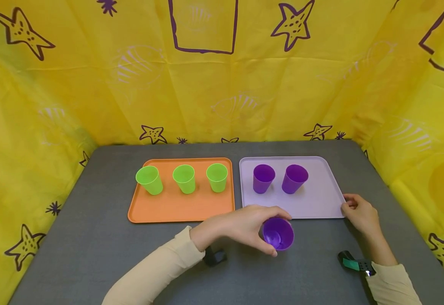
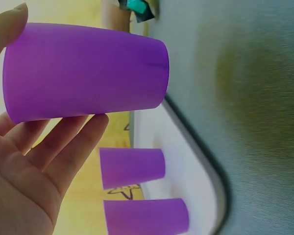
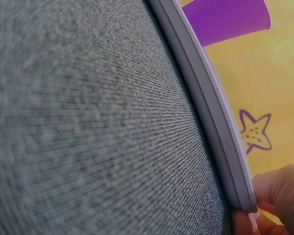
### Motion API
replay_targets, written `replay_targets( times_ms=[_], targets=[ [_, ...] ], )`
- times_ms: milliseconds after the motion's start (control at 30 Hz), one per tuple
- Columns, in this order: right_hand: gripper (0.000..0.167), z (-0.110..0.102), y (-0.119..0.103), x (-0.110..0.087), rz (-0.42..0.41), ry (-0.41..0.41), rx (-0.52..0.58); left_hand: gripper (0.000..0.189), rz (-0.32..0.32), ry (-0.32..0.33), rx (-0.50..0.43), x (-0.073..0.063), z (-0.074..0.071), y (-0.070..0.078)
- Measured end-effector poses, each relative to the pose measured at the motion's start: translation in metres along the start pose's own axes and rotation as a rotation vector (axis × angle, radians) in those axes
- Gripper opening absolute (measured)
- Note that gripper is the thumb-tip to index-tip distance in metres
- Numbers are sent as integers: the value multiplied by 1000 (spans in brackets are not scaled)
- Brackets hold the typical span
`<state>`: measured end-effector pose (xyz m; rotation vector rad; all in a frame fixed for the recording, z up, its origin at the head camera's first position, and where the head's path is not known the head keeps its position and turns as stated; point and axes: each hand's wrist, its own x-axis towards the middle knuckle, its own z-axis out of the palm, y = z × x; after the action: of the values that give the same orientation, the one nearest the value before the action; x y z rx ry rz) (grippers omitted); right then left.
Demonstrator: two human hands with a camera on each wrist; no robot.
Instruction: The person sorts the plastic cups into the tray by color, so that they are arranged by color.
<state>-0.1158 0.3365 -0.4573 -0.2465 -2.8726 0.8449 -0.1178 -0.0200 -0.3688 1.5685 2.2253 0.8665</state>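
A purple cup (image 1: 278, 234) is upright in my left hand (image 1: 249, 228), gripped between thumb and fingers just in front of the lavender tray (image 1: 321, 207). The left wrist view shows this purple cup (image 2: 88, 73) held off the table, its base free. Two more purple cups, one on the left (image 1: 263, 180) and one on the right (image 1: 294, 180), stand on the lavender tray near its back. My right hand (image 1: 362, 215) pinches that tray's front right corner; in the right wrist view its fingers (image 3: 284, 191) lie at the rim.
On the left lies an orange tray (image 1: 183, 209), close beside the lavender one. Three green cups stand in a row on it: left (image 1: 151, 182), middle (image 1: 185, 180) and right (image 1: 217, 178). A yellow patterned cloth (image 1: 222, 84) surrounds the grey table (image 1: 92, 237).
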Motion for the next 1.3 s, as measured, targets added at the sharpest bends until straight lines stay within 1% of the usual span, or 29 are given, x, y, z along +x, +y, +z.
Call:
replay_targets(
  times_ms=[100, 233, 333, 467, 700, 833, 1000, 1167, 1300],
  targets=[
    [32, 0, 1, 0, 6, 0, 1, 72, -19, 2, -21, 13, -3, 0],
    [32, 0, 2, 0, 12, -5, 3, 69, -19, 11, -38, 32, -6, -1],
    [32, 0, 2, 1, 10, -3, 4, 67, -11, 27, -24, 46, -7, -1],
    [32, 1, 2, 1, 7, 7, 3, 65, -40, 36, 4, 61, -7, 0],
    [31, 1, 2, 1, 1, 29, 3, 67, -109, 49, 37, 88, -8, 5],
    [31, 0, 2, 1, -4, 37, 2, 68, -161, 59, 46, 104, -10, 8],
    [32, -1, 1, 0, -1, 25, -1, 64, -207, 101, 71, 125, -11, 10],
    [33, 0, 0, 0, 15, 3, 1, 64, -288, 138, 109, 143, -10, 10],
    [31, 1, 0, 0, 17, 5, 1, 68, -359, 167, 151, 156, -7, 9]
  ],
)
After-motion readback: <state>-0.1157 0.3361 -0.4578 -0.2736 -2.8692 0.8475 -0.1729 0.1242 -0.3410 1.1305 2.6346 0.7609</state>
